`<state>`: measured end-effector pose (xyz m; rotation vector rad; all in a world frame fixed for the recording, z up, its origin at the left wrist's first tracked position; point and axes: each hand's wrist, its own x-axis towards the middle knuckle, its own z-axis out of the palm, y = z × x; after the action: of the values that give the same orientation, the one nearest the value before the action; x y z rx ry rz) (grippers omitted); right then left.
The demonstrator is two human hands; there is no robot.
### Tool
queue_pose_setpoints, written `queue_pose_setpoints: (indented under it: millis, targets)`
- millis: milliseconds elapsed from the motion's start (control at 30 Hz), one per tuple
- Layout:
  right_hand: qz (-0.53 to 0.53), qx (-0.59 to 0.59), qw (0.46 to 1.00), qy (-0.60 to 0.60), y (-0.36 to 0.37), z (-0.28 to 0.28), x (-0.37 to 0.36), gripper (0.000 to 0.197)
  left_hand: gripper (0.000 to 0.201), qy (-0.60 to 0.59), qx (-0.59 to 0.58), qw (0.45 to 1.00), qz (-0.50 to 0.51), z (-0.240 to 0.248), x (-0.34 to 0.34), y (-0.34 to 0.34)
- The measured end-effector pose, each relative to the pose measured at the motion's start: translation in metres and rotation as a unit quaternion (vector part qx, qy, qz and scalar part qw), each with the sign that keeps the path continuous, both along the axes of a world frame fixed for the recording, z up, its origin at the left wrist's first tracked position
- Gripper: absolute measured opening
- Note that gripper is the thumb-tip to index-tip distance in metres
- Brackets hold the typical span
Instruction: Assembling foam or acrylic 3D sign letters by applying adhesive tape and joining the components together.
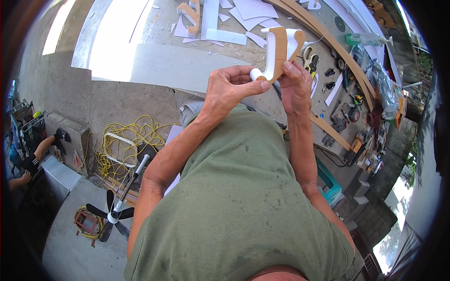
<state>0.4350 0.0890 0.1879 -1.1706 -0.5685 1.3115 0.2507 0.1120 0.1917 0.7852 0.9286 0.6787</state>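
Over the work table I hold up a curved, letter-like form (277, 51), with white strip walls and a tan board-like face. My left hand (229, 89) pinches its lower left end, thumb in front and fingers behind. My right hand (296, 86) grips its lower right side, the thumb pressed on the tan face. A similar tan curved form (193, 18) stands farther off on the table, among white offcuts (253, 9). Scissors with pale yellow handles (308, 55) lie just right of my right hand.
A large white sheet (173, 65) covers the table's left part. Long tan strips (328, 40) curve along the right, near a green-tinted bottle (365, 39) and dark gloves (335, 122). Yellow cord (140, 126) and a fan (112, 217) are at lower left. Another person's arm (43, 146) shows at far left.
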Motion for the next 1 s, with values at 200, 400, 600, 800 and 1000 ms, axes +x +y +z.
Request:
queue_pose_setpoints:
  millis: [200, 400, 600, 800, 1000]
  targets:
    - [-0.033, 0.007, 0.999, -0.015, 0.016, 0.007, -0.011, 0.041, 0.049, -0.128, -0.034, 0.991, 0.034, -0.013, 0.002, 0.008]
    - [-0.041, -0.008, 0.998, -0.04, 0.027, -0.003, -0.013, 0.039, 0.043, -0.211, -0.111, 0.968, 0.075, -0.022, 0.003, 0.015]
    - [-0.044, -0.029, 0.998, -0.028, 0.034, -0.008, -0.014, 0.04, 0.044, -0.18, -0.114, 0.971, 0.113, -0.022, 0.01, 0.019]
    - [-0.046, -0.044, 0.998, -0.015, 0.036, -0.008, -0.013, 0.041, 0.048, -0.155, -0.13, 0.972, 0.117, -0.026, 0.012, 0.02]
    - [-0.044, -0.108, 0.988, 0.104, 0.042, -0.01, -0.007, 0.048, 0.045, -0.073, 0.123, 0.983, 0.117, -0.026, 0.016, 0.011]
